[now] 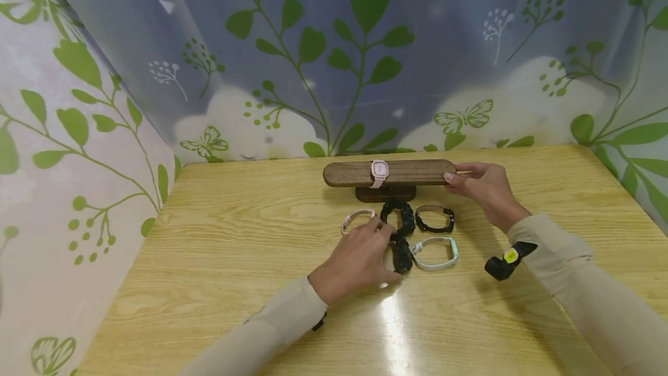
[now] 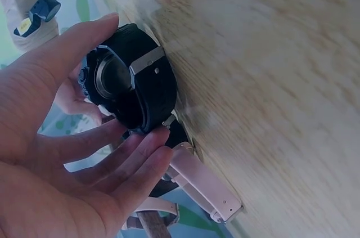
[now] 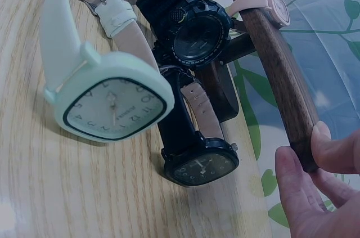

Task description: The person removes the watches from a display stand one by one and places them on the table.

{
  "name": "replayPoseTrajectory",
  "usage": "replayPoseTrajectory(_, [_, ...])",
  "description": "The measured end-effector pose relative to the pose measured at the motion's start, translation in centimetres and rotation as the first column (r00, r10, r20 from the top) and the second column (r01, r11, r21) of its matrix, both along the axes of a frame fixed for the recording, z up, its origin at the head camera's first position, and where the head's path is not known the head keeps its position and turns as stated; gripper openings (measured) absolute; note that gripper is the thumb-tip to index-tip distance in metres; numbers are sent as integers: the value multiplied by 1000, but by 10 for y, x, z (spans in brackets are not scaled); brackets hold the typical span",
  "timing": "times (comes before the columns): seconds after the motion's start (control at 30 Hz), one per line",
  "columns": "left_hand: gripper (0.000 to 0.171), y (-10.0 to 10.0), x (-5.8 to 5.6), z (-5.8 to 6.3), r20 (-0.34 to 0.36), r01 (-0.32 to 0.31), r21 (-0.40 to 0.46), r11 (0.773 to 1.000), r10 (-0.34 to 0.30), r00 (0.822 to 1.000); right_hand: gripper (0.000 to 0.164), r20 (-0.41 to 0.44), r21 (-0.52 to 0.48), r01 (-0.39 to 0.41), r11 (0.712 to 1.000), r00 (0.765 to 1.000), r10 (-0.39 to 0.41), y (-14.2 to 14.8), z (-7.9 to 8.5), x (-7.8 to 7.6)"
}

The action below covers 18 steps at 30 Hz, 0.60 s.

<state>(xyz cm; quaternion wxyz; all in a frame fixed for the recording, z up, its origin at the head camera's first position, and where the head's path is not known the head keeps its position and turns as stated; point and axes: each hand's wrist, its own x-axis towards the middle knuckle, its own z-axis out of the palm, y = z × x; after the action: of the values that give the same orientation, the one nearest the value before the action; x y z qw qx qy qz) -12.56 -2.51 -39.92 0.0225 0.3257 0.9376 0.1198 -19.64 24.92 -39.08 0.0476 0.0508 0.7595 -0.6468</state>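
Observation:
My left hand (image 1: pixel 357 261) grips a chunky black wristwatch (image 1: pixel 402 255) between thumb and fingers; in the left wrist view this buckled watch (image 2: pixel 152 80) stands on its side. My right hand (image 1: pixel 487 189) pinches the right end of a dark wooden watch stand's bar (image 1: pixel 417 172) between thumb and fingers. Around that bar is strapped a pink square-faced watch (image 1: pixel 380 170), left of its middle. Just behind the held watch lies a second chunky black watch (image 1: pixel 407 217). A mint-green watch (image 1: pixel 452 252) is to the right of the held one.
A slim black watch (image 1: pixel 435 219) lies behind the mint one. Left of the black watches is another pink-strapped watch (image 1: pixel 351 222), partly hidden by my left hand. The stand's base (image 1: pixel 386 194) rests on the wooden table (image 1: pixel 240 219), before a leaf-patterned curtain (image 1: pixel 292 74).

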Motion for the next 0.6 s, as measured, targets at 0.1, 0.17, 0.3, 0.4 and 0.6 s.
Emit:
replayPoseTrajectory(0.1, [87,-1,1,1,2,-5,3,1000,5,1000,61,0,-1,2,1000,1000,-2,0,0,0])
replayPoseTrajectory(0.17, [88,-2,1,1,0,-5,6,1000,5,1000,61,-2,1,1,1000,1000,-1,0,0,0])
replayPoseTrajectory(0.3, [89,-4,1,3,23,-6,17,1000,6,1000,61,-11,4,-2,1000,1000,2,0,-1,1])
replayPoseTrajectory(0.4, [91,-8,-1,9,61,-17,22,1000,16,998,61,-14,1,-5,1000,1000,5,1,-1,1])
replayPoseTrajectory(0.6, [83,-19,-12,30,95,-71,70,995,64,993,61,-8,10,0,1000,1000,0,0,0,0])
